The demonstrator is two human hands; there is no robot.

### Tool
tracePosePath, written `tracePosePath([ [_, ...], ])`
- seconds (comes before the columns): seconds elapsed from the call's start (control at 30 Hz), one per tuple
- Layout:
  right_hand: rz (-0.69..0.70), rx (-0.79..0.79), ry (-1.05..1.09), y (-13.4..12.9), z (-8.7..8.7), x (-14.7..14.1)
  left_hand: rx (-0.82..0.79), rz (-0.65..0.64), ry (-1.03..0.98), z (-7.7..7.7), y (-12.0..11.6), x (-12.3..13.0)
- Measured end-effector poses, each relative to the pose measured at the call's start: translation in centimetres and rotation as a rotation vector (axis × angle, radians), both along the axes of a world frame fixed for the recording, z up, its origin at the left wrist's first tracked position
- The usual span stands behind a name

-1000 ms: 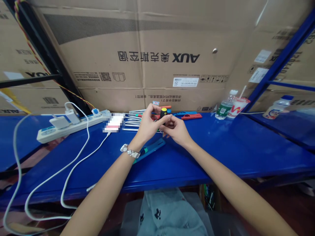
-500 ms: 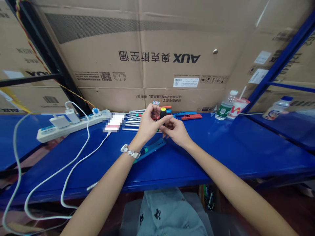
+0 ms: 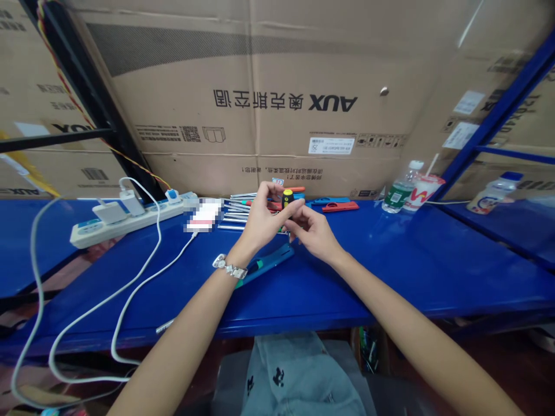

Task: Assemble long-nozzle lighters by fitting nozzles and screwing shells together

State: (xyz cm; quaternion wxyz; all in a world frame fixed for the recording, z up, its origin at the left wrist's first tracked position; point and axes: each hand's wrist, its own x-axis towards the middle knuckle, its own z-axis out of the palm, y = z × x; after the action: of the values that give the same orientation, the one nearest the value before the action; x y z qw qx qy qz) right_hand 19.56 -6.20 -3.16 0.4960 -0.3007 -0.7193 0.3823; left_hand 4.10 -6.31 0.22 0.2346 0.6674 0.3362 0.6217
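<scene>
Black with a yellow top, a small handle (image 3: pixel 287 199) stands roughly upright in the head view, above the middle of the blue table (image 3: pixel 390 271), in the left hand (image 3: pixel 261 218). That hand is curled nearly closed, its thumb crossing in front of the handle and its fingers bent round the far side. The right hand (image 3: pixel 318 234) comes in from the right with thumb and fingertips drawn together just below the handle; whether they pinch its lower part or some small piece, I cannot tell (the fingers cover the spot).

Nearer than the hands, a long blue holder (image 3: pixel 277 259) with green parts lies slantwise, partly hidden by the left wrist, which wears a silvery bracelet (image 3: pixel 229 267). Beyond the hands and to their left, several silvery rods (image 3: pixel 232 218) lie side by side, their right ends hidden behind the left hand. A red holder (image 3: pixel 342 206) lies flat just to the right of the hands, toward the far edge.

Farther left are a blurred-out flat object (image 3: pixel 203 215) with a white cable and a white power strip (image 3: pixel 130 222) carrying plugs. Far right, a green-labelled bottle (image 3: pixel 396 195) stands just beside a red-and-white cup (image 3: pixel 422 193) with a straw; a blue-capped bottle (image 3: pixel 494 193) is farther right. Printed cardboard (image 3: pixel 281 58) rises behind everything.
</scene>
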Motion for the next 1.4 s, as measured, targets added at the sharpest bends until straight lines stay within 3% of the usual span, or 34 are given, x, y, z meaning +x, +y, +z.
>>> tracePosePath([
  [0.13, 0.052, 0.039, -0.107, -0.2, 0.2, 0.4, -0.069, -0.172, 0.103, 0.3, -0.4, -0.6],
  [0.37, -0.098, 0.012, -0.011, -0.1, 0.0, -0.2, -0.027, -0.001, 0.034, 0.0, 0.0, 0.0],
  [0.57, 0.007, 0.015, -0.117, -0.2, 0.1, 0.4, -0.065, -0.184, 0.130, 0.2, -0.1, -0.6],
  [0.8, -0.098, -0.043, 0.039, 0.3, -0.3, -0.3, 0.010, 0.025, 0.062, -0.1, 0.1, -0.1],
  [1.0, -0.039, 0.033, -0.052, 0.0, -0.2, 0.0, -0.035, -0.129, 0.114, 0.1, -0.1, -0.6],
  [1.13, -0.105, -0.036, 0.023, -0.1, -0.6, -0.4, -0.025, -0.048, 0.077, 0.3, 0.1, -0.6],
  [1.3, -0.075, -0.075, 0.105, 0.1, -0.4, -0.3, -0.010, 0.010, 0.044, 0.2, 0.3, -0.8],
  [1.4, -0.118, -0.109, 0.157, 0.2, 0.0, 0.3, -0.042, 0.013, 0.164, -0.3, 0.3, -1.7],
])
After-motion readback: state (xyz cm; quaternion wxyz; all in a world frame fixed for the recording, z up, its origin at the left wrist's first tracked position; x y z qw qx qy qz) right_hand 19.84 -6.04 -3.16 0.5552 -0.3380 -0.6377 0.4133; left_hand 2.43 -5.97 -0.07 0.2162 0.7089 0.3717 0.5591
